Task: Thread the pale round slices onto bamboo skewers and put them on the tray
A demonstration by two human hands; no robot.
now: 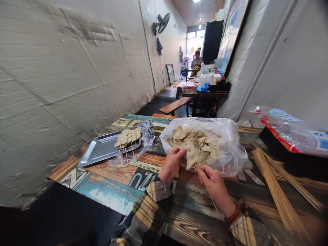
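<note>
My left hand [173, 164] pinches a thin, pale beige food slice [192, 158] at the front of an open plastic bag. My right hand [214, 186] is closed on a thin wooden skewer [213, 202], whose lower end sticks out below the palm. The skewer's tip meets the slices, but how far it goes in is hidden. Many similar loose slices [205, 140] fill the clear plastic bag [232, 150] just beyond both hands. To the left, skewers threaded with slices [128, 136] lie on a metal tray [96, 150], their sticks overhanging its edge.
Bundled bare skewers [275, 184] lie on the patterned table [112, 191] at right. Behind them is a black container [279, 147] with plastic packaging [294, 128]. Crumpled plastic [146, 135] touches the tray. Farther back are a bench [176, 105], another table and a seated person [196, 60].
</note>
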